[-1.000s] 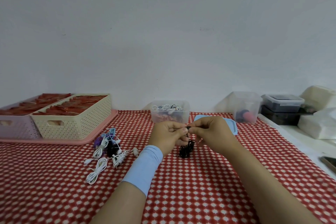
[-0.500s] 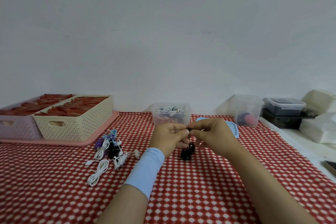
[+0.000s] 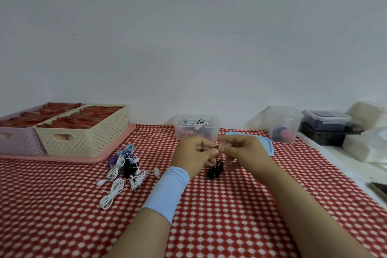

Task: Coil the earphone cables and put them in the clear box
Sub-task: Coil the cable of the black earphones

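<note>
My left hand [image 3: 194,156] and my right hand [image 3: 245,153] meet above the red checked tablecloth, and both pinch a black earphone cable [image 3: 215,168] at its top. The rest of the cable hangs below in a loose bundle between the hands. Just behind them stands the clear box [image 3: 196,131], open, with several coiled earphones inside. Its light blue lid [image 3: 266,144] lies flat to the right, partly hidden by my right hand. A heap of white, black, purple and blue earphones [image 3: 125,167] lies on the cloth to the left of my left forearm.
Two perforated baskets [image 3: 83,132] of red items sit on a pink tray [image 3: 109,153] at the back left. A taller clear container [image 3: 283,123], dark lidded boxes [image 3: 325,123] and white packets [image 3: 368,144] stand at the right. A phone [image 3: 380,187] lies at the right edge.
The view has tilted up slightly, so everything sits lower in the picture. Both hands keep pinching the black cable close together, and the hanging bundle stays about the same.
</note>
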A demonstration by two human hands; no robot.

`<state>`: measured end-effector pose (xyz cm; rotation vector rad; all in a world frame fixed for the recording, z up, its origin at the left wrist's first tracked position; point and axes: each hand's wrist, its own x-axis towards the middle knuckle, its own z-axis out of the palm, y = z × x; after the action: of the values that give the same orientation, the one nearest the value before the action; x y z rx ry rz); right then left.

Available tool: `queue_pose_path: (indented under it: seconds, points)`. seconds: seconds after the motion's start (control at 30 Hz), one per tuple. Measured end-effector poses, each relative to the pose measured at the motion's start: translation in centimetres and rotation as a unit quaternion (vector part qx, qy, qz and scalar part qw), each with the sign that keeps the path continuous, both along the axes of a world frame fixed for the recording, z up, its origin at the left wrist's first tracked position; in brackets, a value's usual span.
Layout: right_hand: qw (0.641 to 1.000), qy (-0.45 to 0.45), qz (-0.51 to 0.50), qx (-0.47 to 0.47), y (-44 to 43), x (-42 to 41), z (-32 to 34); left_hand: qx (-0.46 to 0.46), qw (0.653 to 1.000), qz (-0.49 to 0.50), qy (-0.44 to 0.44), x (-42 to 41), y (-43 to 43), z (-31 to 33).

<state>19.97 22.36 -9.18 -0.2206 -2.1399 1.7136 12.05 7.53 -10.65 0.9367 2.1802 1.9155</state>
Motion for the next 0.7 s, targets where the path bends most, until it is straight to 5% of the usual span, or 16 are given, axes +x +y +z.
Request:
queue_pose_path:
  seconds: [0.7]
  points:
    - [0.999, -0.031, 0.024, -0.022, 0.27, 0.27, 0.56, -0.039, 0.999, 0.013, 0.025, -0.25, -0.33, 0.16]
